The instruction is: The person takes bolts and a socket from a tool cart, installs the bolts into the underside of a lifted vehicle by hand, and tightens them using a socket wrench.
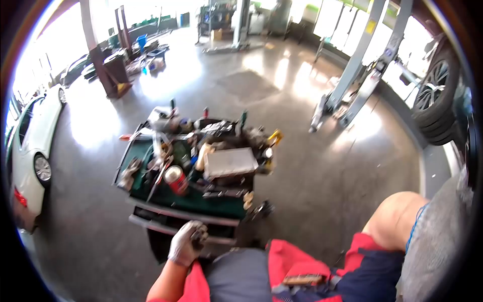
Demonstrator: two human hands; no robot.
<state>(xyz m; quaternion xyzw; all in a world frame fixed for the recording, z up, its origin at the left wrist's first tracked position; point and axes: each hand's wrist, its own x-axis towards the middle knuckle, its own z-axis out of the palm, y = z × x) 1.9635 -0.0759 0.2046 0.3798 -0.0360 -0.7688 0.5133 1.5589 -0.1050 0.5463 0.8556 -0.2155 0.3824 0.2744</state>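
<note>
The person's left hand (188, 242), wearing a pale glove, is hovering over or by the near edge of the drawers (183, 229) at the front of the cluttered bench (214, 204). Its fingers are curling in, dark at the ends; I can't tell whether that is grime or something small being held. The right hand (443, 246) is looming large and blurred at the right edge, in a grey glove with a blue-trimmed cuff; I can't make out what its fingers are doing.

On the bench's green top, a red-and-white can (176, 180) is standing left of a flat pale box (231, 162), with a light-coloured rag (130, 173) lying near the left edge. Beyond, a pale car (35, 146) is sitting at left, and wheels (433, 98) are standing stacked at right, near the lift posts (354, 60).
</note>
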